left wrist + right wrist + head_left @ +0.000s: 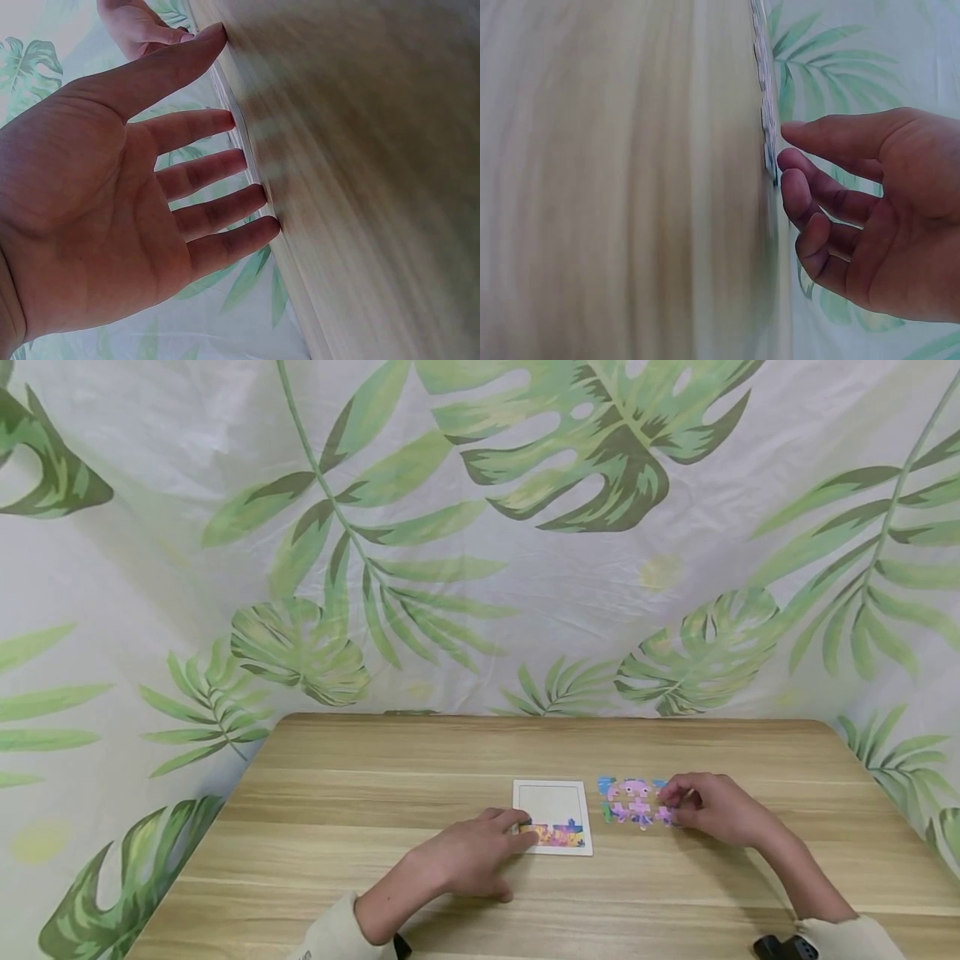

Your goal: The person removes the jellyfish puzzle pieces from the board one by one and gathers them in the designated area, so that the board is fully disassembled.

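My left hand (474, 853) rests with its fingertips over the left side of a white puzzle tray (551, 802). In the left wrist view the fingers (202, 176) are straight and spread, their tips at the tray and table. A strip of orange, yellow and blue jigsaw pieces (558, 837) fills the tray's near part. To the tray's right lie several pink, purple and blue jigsaw pieces (637, 790) in rows. My right hand (720, 810) is at their right end, covering some of them. Its fingers (796, 193) are loosely bent, the thumb slightly apart, with nothing visible between them.
The wooden table (360, 802) has rounded far corners. Behind it hangs a pale cloth (450, 685) with green leaf prints. Beige sleeves (341, 935) and dark wrist devices (783, 947) show at the lower edge.
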### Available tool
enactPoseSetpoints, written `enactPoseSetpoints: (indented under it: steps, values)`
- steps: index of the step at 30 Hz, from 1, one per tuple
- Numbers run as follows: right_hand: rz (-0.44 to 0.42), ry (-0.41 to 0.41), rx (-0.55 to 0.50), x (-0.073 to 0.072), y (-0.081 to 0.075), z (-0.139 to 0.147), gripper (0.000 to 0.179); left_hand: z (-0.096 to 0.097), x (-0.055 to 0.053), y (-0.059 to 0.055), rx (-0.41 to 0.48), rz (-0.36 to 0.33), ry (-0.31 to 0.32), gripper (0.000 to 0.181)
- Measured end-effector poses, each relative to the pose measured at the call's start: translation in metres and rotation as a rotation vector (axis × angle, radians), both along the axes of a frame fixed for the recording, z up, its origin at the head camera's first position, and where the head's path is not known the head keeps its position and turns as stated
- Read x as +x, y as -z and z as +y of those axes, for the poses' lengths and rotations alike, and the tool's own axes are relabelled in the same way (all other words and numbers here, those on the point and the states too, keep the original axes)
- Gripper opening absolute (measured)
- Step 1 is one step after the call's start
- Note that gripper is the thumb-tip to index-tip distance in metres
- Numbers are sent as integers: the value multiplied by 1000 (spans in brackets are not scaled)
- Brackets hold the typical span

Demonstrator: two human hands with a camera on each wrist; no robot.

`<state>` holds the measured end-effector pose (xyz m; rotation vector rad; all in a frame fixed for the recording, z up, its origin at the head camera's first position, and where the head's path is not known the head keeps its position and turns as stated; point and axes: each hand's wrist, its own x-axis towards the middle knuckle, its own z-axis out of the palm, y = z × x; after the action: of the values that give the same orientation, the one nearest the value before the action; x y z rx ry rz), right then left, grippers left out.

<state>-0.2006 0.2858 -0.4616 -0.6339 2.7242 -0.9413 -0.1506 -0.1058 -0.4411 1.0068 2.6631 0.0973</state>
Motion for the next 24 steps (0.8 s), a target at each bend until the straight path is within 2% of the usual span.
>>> enactPoseSetpoints:
  steps: [9, 24]
  values:
    - [10, -67, -26, -3, -3, -29, 12, -5, -2, -1, 19, -48, -17, 72]
    - [-7, -160, -85, -2, -3, -83, 12, -23, -2, -5, 57, -79, -15, 62]
